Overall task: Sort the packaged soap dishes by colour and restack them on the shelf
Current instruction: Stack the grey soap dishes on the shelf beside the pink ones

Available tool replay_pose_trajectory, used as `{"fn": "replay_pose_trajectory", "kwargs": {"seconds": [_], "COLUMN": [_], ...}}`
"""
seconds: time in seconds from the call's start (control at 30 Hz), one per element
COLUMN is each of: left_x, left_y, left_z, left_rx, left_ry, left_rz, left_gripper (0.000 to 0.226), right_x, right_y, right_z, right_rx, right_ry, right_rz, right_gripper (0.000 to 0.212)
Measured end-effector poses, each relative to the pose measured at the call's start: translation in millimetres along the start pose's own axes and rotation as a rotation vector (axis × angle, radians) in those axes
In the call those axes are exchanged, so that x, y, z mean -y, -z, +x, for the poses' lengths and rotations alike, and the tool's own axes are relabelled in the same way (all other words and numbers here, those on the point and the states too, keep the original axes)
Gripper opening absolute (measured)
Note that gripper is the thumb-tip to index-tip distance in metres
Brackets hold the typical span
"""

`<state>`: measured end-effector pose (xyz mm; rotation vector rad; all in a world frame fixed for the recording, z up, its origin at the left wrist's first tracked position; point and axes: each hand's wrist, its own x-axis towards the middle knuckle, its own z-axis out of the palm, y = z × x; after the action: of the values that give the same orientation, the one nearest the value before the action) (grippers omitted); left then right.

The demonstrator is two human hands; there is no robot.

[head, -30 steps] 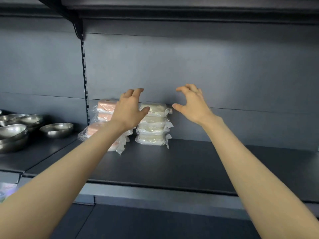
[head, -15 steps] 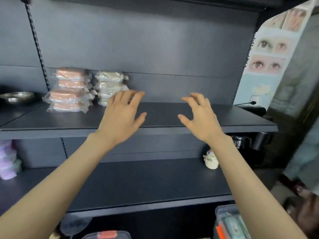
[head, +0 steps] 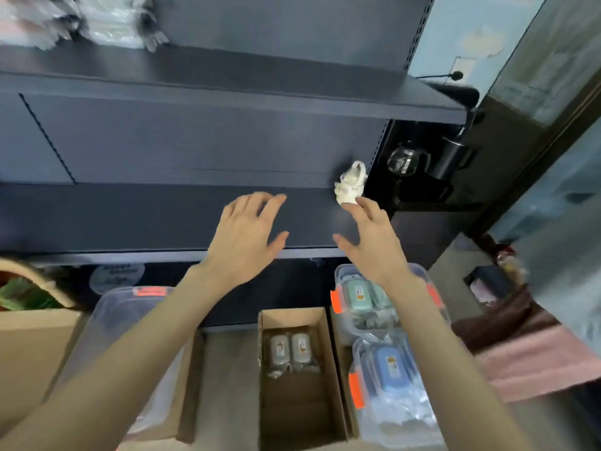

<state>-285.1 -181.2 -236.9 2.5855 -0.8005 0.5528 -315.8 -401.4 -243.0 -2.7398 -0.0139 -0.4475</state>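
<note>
Both hands hover empty over the lower dark shelf (head: 130, 216), fingers spread. My left hand (head: 247, 237) is above the shelf's front edge; my right hand (head: 374, 242) is a little to its right. Blurred stacks of packaged soap dishes (head: 81, 17) stand on the upper shelf at top left, pink to the left of white. On the floor below, a cardboard box (head: 299, 402) holds two grey packaged dishes (head: 291, 351). Right of it, a clear bin (head: 432, 288) holds green dishes (head: 359, 294), and another clear bin holds blue dishes (head: 392, 369).
A small white figurine (head: 349, 183) stands at the lower shelf's right end, just beyond my right fingertips. An empty-looking clear bin (head: 123, 317) and a cardboard box (head: 29, 346) sit at lower left. A glass pot and dark mug (head: 452, 161) are right of the shelving.
My view has swung down and to the right from the stacked dishes to the lower shelf and the floor containers. Both hands have come down with it, still empty.
</note>
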Motion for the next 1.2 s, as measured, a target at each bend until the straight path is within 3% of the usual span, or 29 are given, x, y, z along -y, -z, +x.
{"fn": "replay_pose_trajectory", "kwargs": {"seconds": [0.33,0.57,0.77,0.93,1.13,1.2], "left_x": [7.1,30.9,42.0,56.5,87.4,98.0], "left_y": [-186.3,-321.3,-432.5,-525.3,-639.5,-670.5], "left_z": [-29.6,-71.7,-119.0,-169.5,-229.2,-244.6], "left_rx": [0.314,0.530,0.464,0.396,0.434,0.425], "left_ry": [0.280,0.638,1.074,1.320,1.608,1.671], "left_rz": [-0.114,-0.295,-0.490,-0.578,-0.657,-0.670], "left_gripper": [0.055,0.048,0.040,0.044,0.043,0.043], "right_x": [-114.5,-175.3,-217.3,-242.0,-278.6,-287.1], "right_y": [-144.2,-264.9,-376.2,-470.5,-580.5,-613.5], "right_z": [-18.1,-28.3,-58.7,-92.1,-132.2,-141.0], "right_rx": [0.340,0.610,0.727,0.770,0.646,0.591], "right_ry": [-0.191,-0.342,-0.604,-0.765,-1.023,-1.097], "right_rz": [0.118,0.225,0.435,0.500,0.549,0.575], "right_gripper": [0.053,0.049,0.050,0.046,0.042,0.052]}}
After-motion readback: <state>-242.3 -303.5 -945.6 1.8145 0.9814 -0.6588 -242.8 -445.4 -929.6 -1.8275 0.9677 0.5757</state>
